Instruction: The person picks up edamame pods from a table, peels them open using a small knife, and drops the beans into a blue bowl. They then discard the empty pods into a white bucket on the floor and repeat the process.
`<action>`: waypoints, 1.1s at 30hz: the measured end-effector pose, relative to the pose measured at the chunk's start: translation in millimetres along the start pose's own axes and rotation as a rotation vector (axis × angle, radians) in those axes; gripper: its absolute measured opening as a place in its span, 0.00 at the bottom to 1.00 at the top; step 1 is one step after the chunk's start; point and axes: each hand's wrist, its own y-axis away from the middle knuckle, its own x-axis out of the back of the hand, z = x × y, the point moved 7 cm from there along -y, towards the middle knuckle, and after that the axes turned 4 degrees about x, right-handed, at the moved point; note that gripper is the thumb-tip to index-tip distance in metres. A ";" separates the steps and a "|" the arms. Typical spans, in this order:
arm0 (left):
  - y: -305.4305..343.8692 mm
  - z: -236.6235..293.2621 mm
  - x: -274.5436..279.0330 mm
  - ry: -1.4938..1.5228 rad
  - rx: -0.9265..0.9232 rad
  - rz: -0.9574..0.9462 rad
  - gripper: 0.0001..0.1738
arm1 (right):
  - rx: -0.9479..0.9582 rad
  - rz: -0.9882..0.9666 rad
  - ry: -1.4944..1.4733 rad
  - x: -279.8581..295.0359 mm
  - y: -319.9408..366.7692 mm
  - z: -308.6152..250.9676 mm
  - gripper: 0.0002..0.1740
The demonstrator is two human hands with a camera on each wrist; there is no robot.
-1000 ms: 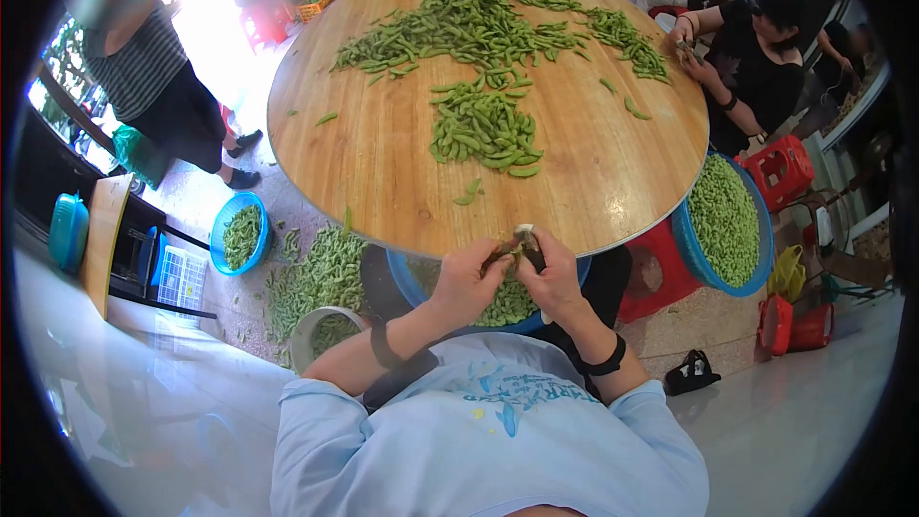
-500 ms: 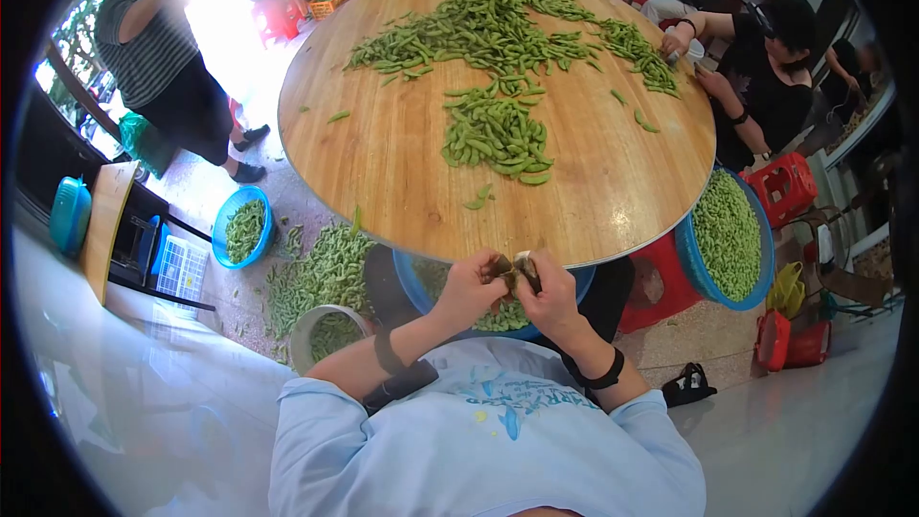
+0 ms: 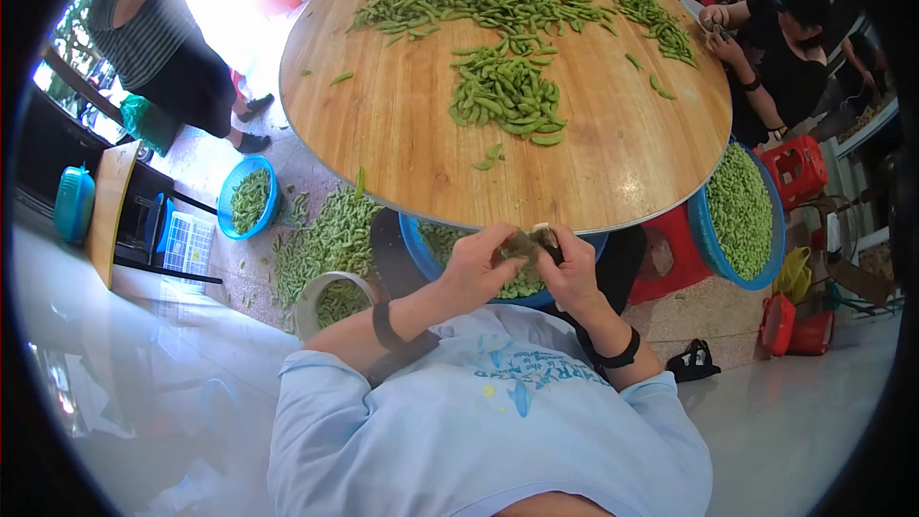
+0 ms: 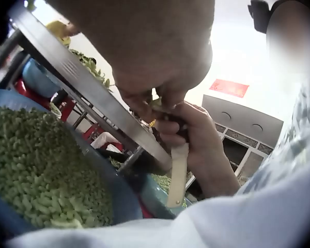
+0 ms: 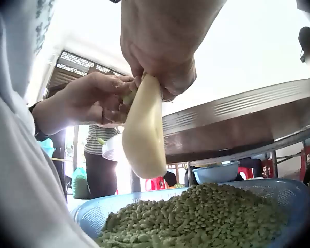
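Note:
In the head view, my left hand and right hand meet at the near edge of the round table, over a blue basket of shelled green beans. My left fingers pinch a green bean pod, mostly hidden by the fingertips. My right hand grips a tool with a smooth cream handle, which sticks out below the fist in the right wrist view; its working end is hidden. The same handle, with a rivet near its end, shows in the left wrist view.
Bean pods lie heaped on the wooden table. Loose pods cover the floor at left, beside a white bucket. A blue tub of beans stands at right. One person sits at right; another stands at left.
The head view has shifted, so the table sits higher in the picture. My hands stay together and have turned slightly. The seated person's hands parted, then came back together.

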 end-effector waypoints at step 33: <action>-124.8 -3.2 42.7 -0.213 -0.076 -0.121 0.07 | -0.358 0.048 -0.795 -4.2 -30.3 19.0 0.18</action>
